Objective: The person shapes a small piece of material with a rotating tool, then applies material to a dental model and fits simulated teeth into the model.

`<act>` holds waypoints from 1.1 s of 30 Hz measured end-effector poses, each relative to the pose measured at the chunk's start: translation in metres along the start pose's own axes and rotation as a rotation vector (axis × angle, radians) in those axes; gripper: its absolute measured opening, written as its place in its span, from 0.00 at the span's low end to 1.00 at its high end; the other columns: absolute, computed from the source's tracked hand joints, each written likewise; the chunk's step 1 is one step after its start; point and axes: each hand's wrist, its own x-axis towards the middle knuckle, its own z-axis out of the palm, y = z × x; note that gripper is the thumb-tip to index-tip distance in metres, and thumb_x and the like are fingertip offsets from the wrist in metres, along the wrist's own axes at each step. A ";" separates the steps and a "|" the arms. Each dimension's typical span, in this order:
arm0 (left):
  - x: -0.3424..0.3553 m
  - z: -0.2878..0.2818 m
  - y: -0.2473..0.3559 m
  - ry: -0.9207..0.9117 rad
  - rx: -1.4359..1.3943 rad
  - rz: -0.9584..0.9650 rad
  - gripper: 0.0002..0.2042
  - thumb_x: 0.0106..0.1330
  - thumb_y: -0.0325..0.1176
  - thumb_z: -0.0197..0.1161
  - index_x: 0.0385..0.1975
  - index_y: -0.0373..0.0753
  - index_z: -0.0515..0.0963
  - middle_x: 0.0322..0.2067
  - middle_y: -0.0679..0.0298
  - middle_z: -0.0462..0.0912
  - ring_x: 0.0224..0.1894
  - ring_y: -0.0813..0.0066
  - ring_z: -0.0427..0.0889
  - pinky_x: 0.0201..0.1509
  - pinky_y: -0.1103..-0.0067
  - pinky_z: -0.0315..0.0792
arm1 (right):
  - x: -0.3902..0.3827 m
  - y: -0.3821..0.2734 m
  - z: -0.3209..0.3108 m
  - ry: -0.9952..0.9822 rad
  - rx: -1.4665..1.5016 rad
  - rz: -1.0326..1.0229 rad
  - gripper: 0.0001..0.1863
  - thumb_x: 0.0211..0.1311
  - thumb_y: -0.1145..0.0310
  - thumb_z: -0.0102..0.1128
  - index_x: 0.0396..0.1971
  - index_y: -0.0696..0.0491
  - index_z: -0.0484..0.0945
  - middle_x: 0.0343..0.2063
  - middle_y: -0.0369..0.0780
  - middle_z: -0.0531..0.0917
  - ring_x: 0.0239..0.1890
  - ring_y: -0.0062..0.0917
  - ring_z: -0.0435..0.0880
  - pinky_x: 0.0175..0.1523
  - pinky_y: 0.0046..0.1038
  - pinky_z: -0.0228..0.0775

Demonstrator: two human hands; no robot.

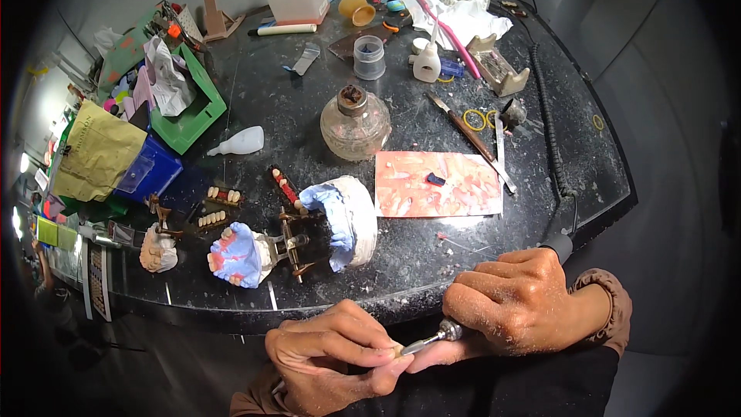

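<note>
My right hand point(513, 305) is closed round a dental handpiece point(450, 330), whose metal tip points left. Dusty white specks cover its knuckles. Between thumb and fingertips, my left hand point(332, 355) pinches a small cream piece point(399, 350) that looks like a denture tooth, mostly hidden by the fingers. The metal tip meets or nearly meets that piece. Both hands are close together in front of the bench edge. Nearby on the bench lies an opened articulator point(292, 243) with a blue-and-white dental cast point(356, 224) and a blue cast with pink wax and teeth point(238, 256).
A pink-smeared card point(401, 197) bears a small dark lump. Behind it stand a glass spirit burner point(355, 127) and a wax knife point(471, 135). Sets of teeth point(222, 195) lie at left near bins point(150, 170). A coiled cord point(549, 123) runs down the right.
</note>
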 end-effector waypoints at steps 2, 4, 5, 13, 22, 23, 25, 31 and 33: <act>0.000 0.000 0.000 0.004 0.000 -0.001 0.11 0.39 0.23 0.72 0.10 0.38 0.73 0.16 0.60 0.77 0.19 0.75 0.75 0.20 0.82 0.72 | -0.001 0.000 0.001 -0.005 -0.002 -0.002 0.27 0.44 0.43 0.61 0.08 0.49 0.62 0.05 0.30 0.65 0.08 0.15 0.68 0.12 0.16 0.57; 0.000 0.000 0.000 0.013 -0.010 -0.011 0.11 0.38 0.23 0.72 0.10 0.38 0.73 0.16 0.60 0.77 0.19 0.75 0.75 0.20 0.82 0.72 | -0.001 0.000 0.001 0.007 0.007 -0.004 0.27 0.44 0.43 0.61 0.08 0.49 0.62 0.05 0.30 0.65 0.08 0.15 0.68 0.12 0.15 0.57; 0.000 0.001 0.000 0.013 -0.010 -0.012 0.11 0.38 0.23 0.72 0.10 0.38 0.73 0.16 0.60 0.77 0.19 0.75 0.75 0.20 0.82 0.72 | -0.001 0.000 0.002 0.021 0.014 -0.005 0.27 0.44 0.43 0.61 0.08 0.49 0.62 0.05 0.30 0.65 0.08 0.14 0.68 0.12 0.15 0.57; 0.001 0.001 -0.002 0.008 0.010 0.005 0.12 0.39 0.24 0.73 0.10 0.39 0.72 0.16 0.61 0.77 0.19 0.75 0.75 0.20 0.82 0.71 | -0.002 0.002 0.004 0.018 0.004 0.007 0.27 0.45 0.43 0.61 0.07 0.49 0.62 0.05 0.30 0.65 0.07 0.14 0.68 0.12 0.15 0.56; 0.002 -0.001 -0.004 -0.025 0.026 0.033 0.11 0.39 0.23 0.72 0.11 0.39 0.73 0.16 0.61 0.77 0.19 0.75 0.75 0.21 0.82 0.71 | -0.001 0.002 0.003 0.046 -0.017 0.014 0.27 0.44 0.43 0.61 0.07 0.48 0.62 0.06 0.30 0.65 0.07 0.14 0.67 0.12 0.15 0.55; 0.002 -0.001 -0.004 -0.026 0.026 0.033 0.11 0.39 0.23 0.72 0.11 0.39 0.73 0.16 0.61 0.77 0.19 0.75 0.75 0.21 0.82 0.71 | -0.001 0.001 0.002 0.034 -0.008 0.015 0.27 0.44 0.43 0.61 0.08 0.48 0.62 0.06 0.30 0.65 0.07 0.14 0.67 0.12 0.15 0.55; 0.002 0.000 -0.002 -0.028 0.040 0.023 0.11 0.39 0.22 0.72 0.11 0.39 0.73 0.16 0.61 0.77 0.19 0.75 0.76 0.21 0.82 0.71 | -0.003 0.000 0.002 0.035 -0.012 0.016 0.27 0.44 0.43 0.61 0.08 0.48 0.62 0.06 0.30 0.65 0.07 0.14 0.67 0.12 0.15 0.55; 0.001 0.001 -0.005 -0.004 0.014 0.014 0.12 0.38 0.24 0.73 0.11 0.40 0.72 0.16 0.62 0.77 0.19 0.75 0.75 0.21 0.82 0.71 | -0.004 0.002 0.005 0.040 -0.001 0.008 0.26 0.44 0.43 0.61 0.08 0.48 0.63 0.06 0.30 0.65 0.08 0.14 0.67 0.12 0.15 0.55; 0.001 0.001 -0.004 -0.006 0.020 0.014 0.12 0.38 0.24 0.74 0.11 0.40 0.72 0.16 0.62 0.77 0.19 0.75 0.76 0.21 0.82 0.71 | -0.005 0.002 0.005 0.045 0.004 0.010 0.26 0.44 0.43 0.61 0.08 0.48 0.63 0.06 0.30 0.65 0.08 0.14 0.67 0.12 0.15 0.55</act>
